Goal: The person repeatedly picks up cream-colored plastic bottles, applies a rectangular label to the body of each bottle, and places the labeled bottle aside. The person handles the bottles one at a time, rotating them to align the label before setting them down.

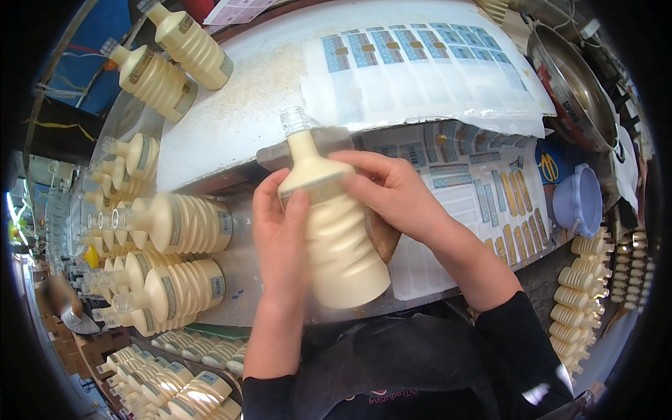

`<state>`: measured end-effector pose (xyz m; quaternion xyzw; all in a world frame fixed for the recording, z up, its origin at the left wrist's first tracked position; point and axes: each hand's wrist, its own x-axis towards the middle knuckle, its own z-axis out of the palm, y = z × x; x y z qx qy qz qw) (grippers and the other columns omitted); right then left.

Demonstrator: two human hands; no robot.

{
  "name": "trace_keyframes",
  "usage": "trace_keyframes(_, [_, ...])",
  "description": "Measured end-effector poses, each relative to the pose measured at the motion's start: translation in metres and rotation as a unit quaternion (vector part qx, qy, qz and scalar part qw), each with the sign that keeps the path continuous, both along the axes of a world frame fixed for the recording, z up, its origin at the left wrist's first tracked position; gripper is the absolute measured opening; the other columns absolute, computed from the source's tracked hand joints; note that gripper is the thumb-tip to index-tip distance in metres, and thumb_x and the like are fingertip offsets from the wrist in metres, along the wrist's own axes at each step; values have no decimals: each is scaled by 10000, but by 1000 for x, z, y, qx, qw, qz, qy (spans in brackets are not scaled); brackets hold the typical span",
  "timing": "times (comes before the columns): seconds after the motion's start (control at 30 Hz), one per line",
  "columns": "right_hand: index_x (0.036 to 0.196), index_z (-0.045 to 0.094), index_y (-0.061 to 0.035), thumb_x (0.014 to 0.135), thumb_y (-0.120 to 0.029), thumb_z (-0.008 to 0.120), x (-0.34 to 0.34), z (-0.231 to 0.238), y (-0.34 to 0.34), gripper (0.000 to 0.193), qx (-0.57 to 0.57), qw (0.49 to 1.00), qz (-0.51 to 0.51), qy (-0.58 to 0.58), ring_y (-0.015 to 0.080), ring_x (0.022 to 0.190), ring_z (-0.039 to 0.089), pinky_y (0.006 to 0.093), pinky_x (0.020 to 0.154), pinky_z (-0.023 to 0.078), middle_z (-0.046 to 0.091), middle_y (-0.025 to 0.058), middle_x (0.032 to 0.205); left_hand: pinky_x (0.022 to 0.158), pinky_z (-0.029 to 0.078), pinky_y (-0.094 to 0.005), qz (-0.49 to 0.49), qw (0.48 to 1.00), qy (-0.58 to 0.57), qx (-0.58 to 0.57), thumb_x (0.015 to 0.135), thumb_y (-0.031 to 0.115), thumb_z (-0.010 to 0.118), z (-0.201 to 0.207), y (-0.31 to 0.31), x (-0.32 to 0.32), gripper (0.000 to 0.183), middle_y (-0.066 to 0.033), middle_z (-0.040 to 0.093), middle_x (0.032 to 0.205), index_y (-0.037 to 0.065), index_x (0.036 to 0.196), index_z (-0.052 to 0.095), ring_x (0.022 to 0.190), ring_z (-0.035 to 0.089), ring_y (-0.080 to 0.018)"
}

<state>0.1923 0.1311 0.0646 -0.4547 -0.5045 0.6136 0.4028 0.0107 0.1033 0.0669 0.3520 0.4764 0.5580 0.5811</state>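
Observation:
A cream-coloured bottle (343, 259) with spiral ridges and a clear threaded neck stands tilted between my hands, its neck pointing away from me. My left hand (281, 224) grips its left shoulder, thumb lying on the front. From the other side my right hand (392, 185) holds it, thumb and fingers pressed at the shoulder. A greyish label band (315, 190) runs around the shoulder under my fingertips. Behind the bottle is a brown rounded object (382, 238), mostly hidden. Beside my right forearm lies a sheet of gold and blue labels (490, 203), partly peeled.
Another label sheet (420, 84) lies on the raised white board (259, 91). Two labelled bottles (157, 80) stand at its far left. More bottles (189, 224) lie stacked at left. A lilac bucket (578, 199) and a metal pan (577, 80) are at right. A person (77, 311) is at far left.

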Motion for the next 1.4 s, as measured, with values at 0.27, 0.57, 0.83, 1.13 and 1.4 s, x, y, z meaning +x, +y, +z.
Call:
trace_keyframes(0.27, [1361,632,14,1016,-170,639,0,0,0,391,-6,1000,-4,0,88,1020,651,253,900,529,721,67,1151,982,501,-315,1,1000,-11,-3,1031,122,629,0,0,-1,395,-109,582,1287,9,1378,477,1134,589,-156])
trace_keyframes(0.57, [1360,634,12,1022,-173,628,0,0,0,385,-4,1000,-4,3,91,1041,647,255,914,526,717,69,1167,984,503,-318,5,1000,-11,-7,1025,110,635,1,0,0,398,-107,586,1285,8,1376,479,1133,593,-161])
trace_keyframes(0.83, [1367,630,18,1028,-161,609,4,-3,3,384,-12,999,2,51,99,1072,645,255,931,523,715,81,1202,987,503,-319,17,1000,3,-11,1018,89,628,-1,0,0,399,-110,578,1288,3,1378,479,1131,588,-163])
trace_keyframes(1.13, [1365,635,16,1019,-147,620,-1,-4,0,383,-14,999,-11,30,97,1058,655,255,928,526,723,81,1194,948,557,-316,27,1000,1,5,1045,109,603,-2,1,2,365,-107,618,1218,13,1379,493,1088,635,-163])
trace_keyframes(1.4, [1366,634,16,1020,-151,617,-3,-3,-1,385,-9,999,-14,44,95,1048,657,252,920,528,726,83,1183,993,500,-320,14,1000,-12,-5,1025,80,618,1,0,2,391,-106,579,1292,6,1384,483,1140,587,-162])
